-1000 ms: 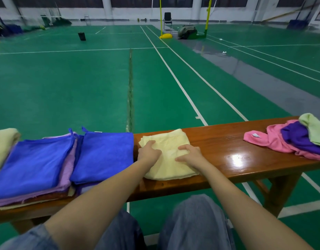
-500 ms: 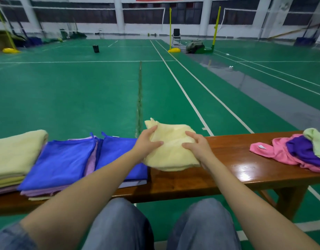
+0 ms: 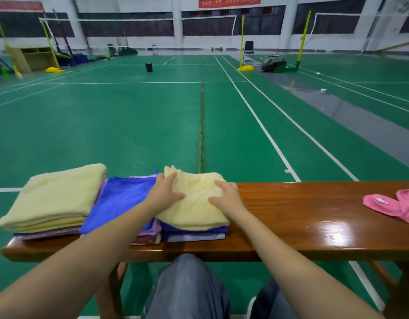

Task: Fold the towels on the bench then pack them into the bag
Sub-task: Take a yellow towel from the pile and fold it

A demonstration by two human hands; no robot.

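Head view: left hand point(image 3: 165, 192) and right hand point(image 3: 226, 196) grip the yellow towel point(image 3: 196, 212), fingers point(image 3: 222, 184) curled at its sides, squaring it atop the blue stack point(image 3: 199, 231) on the surface point(image 3: 302, 210), probably ready for bagging.

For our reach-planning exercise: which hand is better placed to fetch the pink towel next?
Right. The right hand holds the yellow towel on the side nearer the pink towel, with only bare bench between. The left hand sits farther away and would cross the body.
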